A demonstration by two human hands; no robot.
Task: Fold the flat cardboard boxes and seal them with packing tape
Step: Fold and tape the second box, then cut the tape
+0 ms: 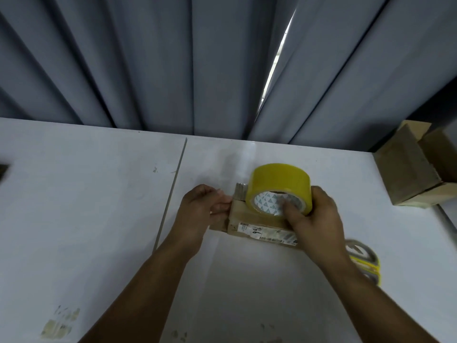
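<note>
A small folded cardboard box [257,222] with a white printed label on its near side lies on the white table [99,206], right of centre. A yellow roll of packing tape [279,184] stands on edge on top of the box. My right hand [314,219] grips the roll, fingers curled into its white core. My left hand [202,209] holds the box's left end, fingertips pressed against it where a strip of tape runs over the edge.
Grey curtains [173,60] hang behind the table's far edge. A larger cardboard box [415,167] sits at the far right. Scissors with yellow and grey handles [366,261] lie right of my right forearm. A seam [173,191] splits the tabletop. Tape scraps [59,323] stick near the front left.
</note>
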